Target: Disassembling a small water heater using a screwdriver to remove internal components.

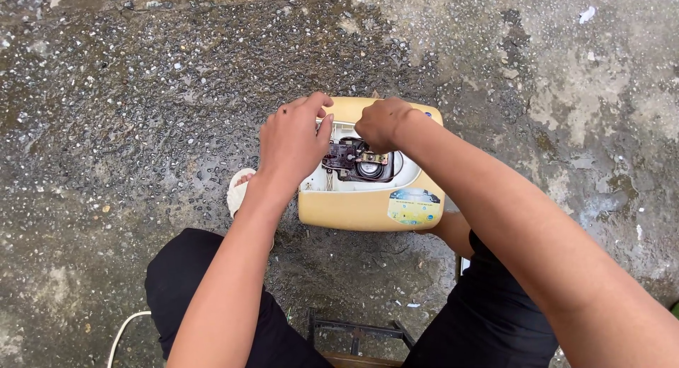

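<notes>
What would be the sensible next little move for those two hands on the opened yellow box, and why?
Probably keep the left hand steadying the yellow casing while the right hand works at the dark part inside. Both hands already sit at the opening, the right one closed just above that part.

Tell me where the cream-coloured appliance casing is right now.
In the head view the cream casing sits on the wet concrete ground at centre frame, between the person's knees, with the left hand and right hand on its open top.

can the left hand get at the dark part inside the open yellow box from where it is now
Probably yes. The left hand rests on the rim of the yellow box, beside the dark part, and the top is open. The right hand crowds the far edge only.
</notes>
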